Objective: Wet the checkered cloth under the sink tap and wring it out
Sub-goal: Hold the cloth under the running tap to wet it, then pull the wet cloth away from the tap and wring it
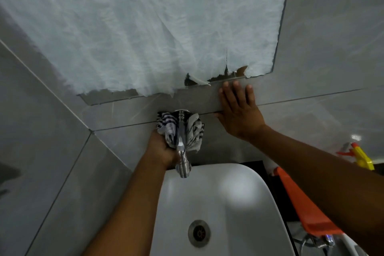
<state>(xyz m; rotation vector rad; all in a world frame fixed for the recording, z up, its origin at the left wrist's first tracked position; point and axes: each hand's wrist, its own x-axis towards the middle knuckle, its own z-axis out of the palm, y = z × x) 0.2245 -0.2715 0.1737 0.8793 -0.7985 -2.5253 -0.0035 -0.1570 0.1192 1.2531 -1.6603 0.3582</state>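
Observation:
The checkered cloth point(194, 131), grey with dark stripes, is bunched up against the wall behind the chrome tap point(182, 160). It bulges out on both sides of the tap's stem. My left hand point(161, 147) is closed on its lower left part, just left of the tap. My right hand point(239, 110) lies flat on the grey wall tile to the right of the tap, fingers spread, holding nothing. Under the spout sits the white sink point(228, 203) with its metal drain point(199, 233). No water is seen running.
A mirror covered by torn white paper point(145, 27) hangs above the tap. To the right of the sink lie an orange plastic object point(301, 199) and a yellow and orange spray bottle point(360, 157). Grey tiled walls meet in a corner at left.

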